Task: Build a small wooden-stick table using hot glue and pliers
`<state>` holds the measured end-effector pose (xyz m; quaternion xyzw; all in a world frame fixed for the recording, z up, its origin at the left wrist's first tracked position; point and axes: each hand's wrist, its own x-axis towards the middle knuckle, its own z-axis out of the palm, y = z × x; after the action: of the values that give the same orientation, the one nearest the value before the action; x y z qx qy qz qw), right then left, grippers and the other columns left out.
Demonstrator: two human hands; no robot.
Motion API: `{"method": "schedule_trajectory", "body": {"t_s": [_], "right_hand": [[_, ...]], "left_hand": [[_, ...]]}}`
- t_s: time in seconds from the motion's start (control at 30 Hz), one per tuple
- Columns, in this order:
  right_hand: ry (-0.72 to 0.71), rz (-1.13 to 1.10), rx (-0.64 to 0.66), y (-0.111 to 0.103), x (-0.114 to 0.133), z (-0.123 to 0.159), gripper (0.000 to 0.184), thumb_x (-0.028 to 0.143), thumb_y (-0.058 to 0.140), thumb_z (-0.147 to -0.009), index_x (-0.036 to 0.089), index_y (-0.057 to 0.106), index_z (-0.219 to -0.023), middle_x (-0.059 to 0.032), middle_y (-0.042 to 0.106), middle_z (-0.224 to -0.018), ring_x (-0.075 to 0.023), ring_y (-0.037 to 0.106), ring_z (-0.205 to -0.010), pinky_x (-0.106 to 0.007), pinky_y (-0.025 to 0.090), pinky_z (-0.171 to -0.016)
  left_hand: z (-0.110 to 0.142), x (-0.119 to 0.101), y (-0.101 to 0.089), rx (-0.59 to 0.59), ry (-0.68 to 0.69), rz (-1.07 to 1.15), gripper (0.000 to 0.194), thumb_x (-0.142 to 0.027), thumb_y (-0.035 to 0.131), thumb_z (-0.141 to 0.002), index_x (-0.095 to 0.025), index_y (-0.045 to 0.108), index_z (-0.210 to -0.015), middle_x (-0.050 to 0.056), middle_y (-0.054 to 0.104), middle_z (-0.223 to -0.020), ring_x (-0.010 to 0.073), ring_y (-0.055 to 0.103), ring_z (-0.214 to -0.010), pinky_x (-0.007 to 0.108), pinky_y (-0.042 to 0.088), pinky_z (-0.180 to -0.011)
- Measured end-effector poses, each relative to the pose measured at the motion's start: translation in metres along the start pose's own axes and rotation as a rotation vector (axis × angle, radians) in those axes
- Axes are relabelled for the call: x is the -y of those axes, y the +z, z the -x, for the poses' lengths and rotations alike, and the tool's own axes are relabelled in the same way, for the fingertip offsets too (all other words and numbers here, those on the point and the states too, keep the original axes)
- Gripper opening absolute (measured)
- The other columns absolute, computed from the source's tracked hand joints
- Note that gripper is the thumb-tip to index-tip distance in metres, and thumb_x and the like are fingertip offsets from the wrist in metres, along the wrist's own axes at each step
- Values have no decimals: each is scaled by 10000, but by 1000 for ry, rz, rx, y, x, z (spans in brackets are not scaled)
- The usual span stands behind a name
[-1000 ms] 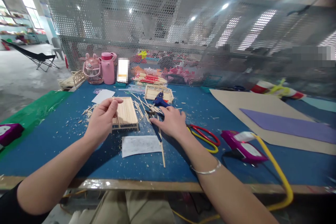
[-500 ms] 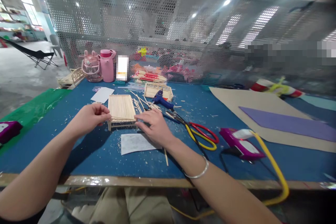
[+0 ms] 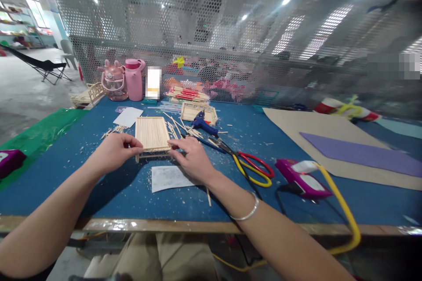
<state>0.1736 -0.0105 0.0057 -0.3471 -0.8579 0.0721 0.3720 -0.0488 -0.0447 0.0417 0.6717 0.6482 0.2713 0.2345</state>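
Note:
A small model made of thin wooden sticks (image 3: 151,133) stands on short legs on the blue tabletop, its top a flat row of sticks side by side. One wooden stick (image 3: 154,149) lies crosswise along its near edge. My left hand (image 3: 115,151) pinches the left end of that stick, thumb and forefinger together at the corner. At the opposite corner, my right hand (image 3: 191,156) closes thumb and fingers around the right end. A white paper (image 3: 171,178) lies just in front of the model, partly beneath my right hand.
Behind the model are loose sticks (image 3: 178,124), a blue glue gun (image 3: 204,124) and a stick-built frame (image 3: 187,112). Scissors (image 3: 253,169) with red and yellow handles and a purple device (image 3: 301,180) lie to the right. Pink bottles (image 3: 133,81) stand at the back left.
The crosswise stick, slightly slanted before, now lies level along the model's near edge. My left hand has shifted a little to the right.

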Motion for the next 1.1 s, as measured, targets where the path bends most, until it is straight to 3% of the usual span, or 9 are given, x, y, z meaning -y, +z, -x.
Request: {"method": "schedule_trajectory", "body": {"t_s": [0.3,0.53,0.63,0.73,0.8,1.0,1.1], "right_hand": [[-27,6,18,-1,1,-1,98,196,607,-797,184,660,-879,-27,708,-857,-151,615,-804,-302,366,-776],[-27,14,-1,-1,2,-2,72,216,600,-807,199,666,-832,-11,703,-805,-140,608,-767,-289,370,-753],[-23,14,4,-1,3,-3,76,212,597,-807,198,668,-830,-17,704,-807,-144,609,-760,-293,376,-745],[-15,15,7,-2,3,-3,77,210,598,-803,201,669,-831,-22,704,-812,-149,611,-765,-299,383,-748],[-14,13,7,-2,3,-3,80,207,595,-804,202,670,-829,-21,704,-808,-148,613,-763,-298,387,-748],[-10,9,5,-3,4,-4,84,207,593,-805,188,672,-830,-25,703,-810,-146,614,-768,-295,390,-754],[5,9,18,-3,5,-4,85,209,591,-805,193,670,-828,-24,699,-805,-147,607,-764,-298,393,-755]], "left_hand": [[-2,-1,3,-29,35,-4,216,-369,587,-635,-193,694,-698,15,660,-656,169,551,-625,257,382,-579],[-3,4,-2,-13,46,41,325,-472,553,-682,-190,672,-793,7,637,-667,148,526,-605,248,385,-576],[-4,13,-17,-165,-33,76,386,-498,443,-755,-183,650,-839,17,643,-724,139,520,-592,241,381,-551],[-3,18,-32,-327,-129,-27,367,-477,448,-746,-172,648,-781,12,616,-656,136,486,-550,238,343,-505],[-1,19,-36,-284,-148,-90,364,-497,483,-715,-173,649,-710,2,585,-593,133,457,-531,237,325,-495],[3,11,-26,82,-28,-81,352,-523,537,-676,-203,679,-708,-15,564,-560,127,435,-516,229,295,-483],[3,8,-19,104,36,-112,330,-496,518,-702,-203,668,-680,-19,540,-530,127,432,-504,230,291,-478]]}}
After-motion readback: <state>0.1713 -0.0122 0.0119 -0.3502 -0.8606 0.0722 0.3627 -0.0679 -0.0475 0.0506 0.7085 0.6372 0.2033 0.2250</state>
